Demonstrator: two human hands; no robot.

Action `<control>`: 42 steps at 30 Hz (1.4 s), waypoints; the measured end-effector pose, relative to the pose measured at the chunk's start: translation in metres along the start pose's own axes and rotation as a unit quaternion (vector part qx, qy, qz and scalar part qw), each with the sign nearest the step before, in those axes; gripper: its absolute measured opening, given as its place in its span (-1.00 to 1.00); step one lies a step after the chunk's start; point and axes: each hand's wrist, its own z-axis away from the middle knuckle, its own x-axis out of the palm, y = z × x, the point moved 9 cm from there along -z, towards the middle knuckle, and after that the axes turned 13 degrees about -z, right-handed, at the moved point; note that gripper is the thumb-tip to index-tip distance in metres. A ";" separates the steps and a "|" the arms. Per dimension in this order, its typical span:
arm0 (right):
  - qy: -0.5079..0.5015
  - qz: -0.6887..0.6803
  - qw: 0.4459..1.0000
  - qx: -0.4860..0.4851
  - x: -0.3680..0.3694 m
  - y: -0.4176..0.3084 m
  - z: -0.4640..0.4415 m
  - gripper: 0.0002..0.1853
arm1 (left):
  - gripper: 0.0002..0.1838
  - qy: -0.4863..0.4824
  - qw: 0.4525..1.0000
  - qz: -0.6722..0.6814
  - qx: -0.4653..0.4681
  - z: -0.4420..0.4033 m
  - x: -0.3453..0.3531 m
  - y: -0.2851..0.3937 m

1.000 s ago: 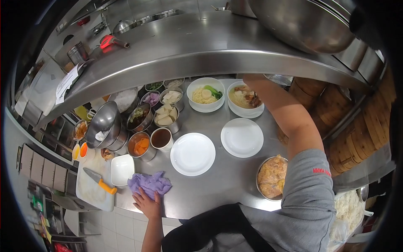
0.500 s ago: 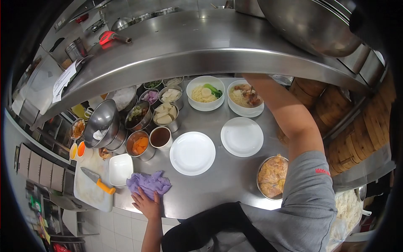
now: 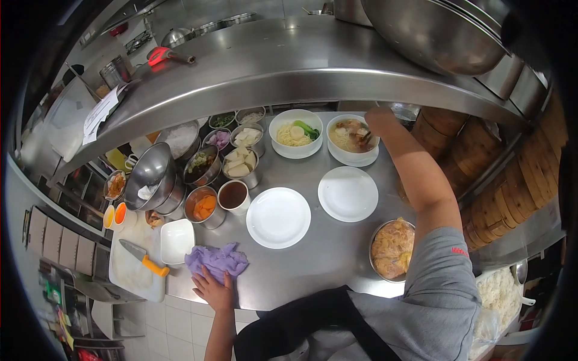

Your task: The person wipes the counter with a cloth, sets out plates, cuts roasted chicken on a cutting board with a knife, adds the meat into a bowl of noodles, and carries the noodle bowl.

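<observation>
My left hand (image 3: 214, 290) rests with fingers spread at the steel counter's front edge, its fingertips on a crumpled purple cloth (image 3: 218, 260). My right arm reaches under the steel shelf; only the back part of my right hand (image 3: 379, 114) shows, and its fingers are hidden. It is beside a white bowl of soup with meat (image 3: 351, 136). To the left stands another white bowl with noodles and greens (image 3: 295, 134). Two bare white plates lie nearer me, a left one (image 3: 278, 218) and a right one (image 3: 348, 194).
Metal containers of ingredients (image 3: 205, 206), a brown-liquid cup (image 3: 233, 197) and a square white dish (image 3: 177, 241) stand left. An orange-handled knife (image 3: 144, 258) lies on a cutting board (image 3: 129, 277). A wrapped food bowl (image 3: 392, 249) and bamboo steamers (image 3: 506, 201) are right. The shelf (image 3: 289, 87) overhangs the back.
My right hand has moved slightly right, away from over the soup bowl's edge. My left hand stays at the cloth. The view has shifted slightly.
</observation>
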 end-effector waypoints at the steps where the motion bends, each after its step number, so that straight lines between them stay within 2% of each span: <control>1: 0.002 -0.001 1.000 0.000 0.002 0.002 0.001 -0.87 | -0.14 0.000 1.000 0.000 -0.001 0.000 0.000 0.000; 4: 0.028 0.009 1.000 -0.003 -0.012 0.002 0.003 -0.85 | -0.14 0.003 1.000 -0.005 -0.003 0.000 -0.002 0.002; 7: -0.027 0.027 0.999 0.007 -0.014 0.011 0.001 -0.86 | -0.15 -0.001 1.000 -0.018 -0.004 0.000 -0.006 0.003; 9: 0.052 0.063 0.997 -0.009 -0.029 0.014 0.000 -0.85 | -0.16 -0.006 1.000 -0.026 -0.003 0.001 -0.005 0.003; 10: 0.052 0.064 0.997 -0.009 -0.027 0.015 -0.001 -0.85 | -0.16 -0.001 1.000 -0.026 -0.002 0.001 -0.004 0.003; 13: 0.090 0.020 0.996 0.010 -0.029 0.014 -0.003 -0.84 | -0.15 0.002 1.000 -0.014 -0.001 0.001 -0.006 0.002; 16: 0.061 -0.058 0.995 0.049 -0.003 0.012 -0.009 -0.82 | -0.14 -0.006 1.000 0.001 -0.005 0.001 -0.009 0.003; 18: 0.158 -0.109 0.981 0.037 0.003 0.003 -0.008 -0.83 | -0.13 -0.009 1.000 0.004 -0.009 0.001 -0.009 0.003; 19: 0.160 -0.111 0.980 0.035 0.006 -0.002 -0.008 -0.83 | -0.13 -0.009 1.000 0.003 -0.009 0.001 -0.008 0.003; 21: 0.101 -0.136 0.981 0.091 0.023 -0.007 -0.011 -0.82 | -0.12 -0.008 1.000 0.001 -0.010 0.001 -0.007 0.002; 22: 0.102 -0.137 0.981 0.089 0.023 -0.011 -0.012 -0.82 | -0.12 -0.007 1.000 0.003 -0.009 0.001 -0.007 0.002; 24: 0.024 -0.141 0.983 0.118 0.038 -0.015 -0.015 -0.81 | -0.12 -0.007 1.000 0.005 -0.008 0.000 -0.007 0.001; 28: 0.009 -0.155 0.982 0.111 0.047 -0.018 -0.014 -0.80 | -0.12 -0.007 1.000 0.013 -0.007 0.001 -0.009 0.002; 34: 0.068 -0.147 0.978 0.134 0.032 0.009 -0.020 -0.80 | -0.13 0.006 1.000 0.010 -0.003 0.001 -0.009 0.002; 36: 0.142 -0.164 0.967 0.137 0.018 0.024 -0.019 -0.81 | -0.13 0.010 1.000 0.012 -0.001 0.001 -0.010 0.003; 40: 0.133 -0.142 0.970 0.145 0.028 0.044 -0.014 -0.83 | -0.14 0.002 1.000 0.007 -0.007 0.002 -0.012 0.002; 42: 0.159 -0.074 0.976 0.129 0.023 0.044 -0.009 -0.87 | -0.14 0.004 1.000 0.008 -0.008 0.001 -0.012 0.003</control>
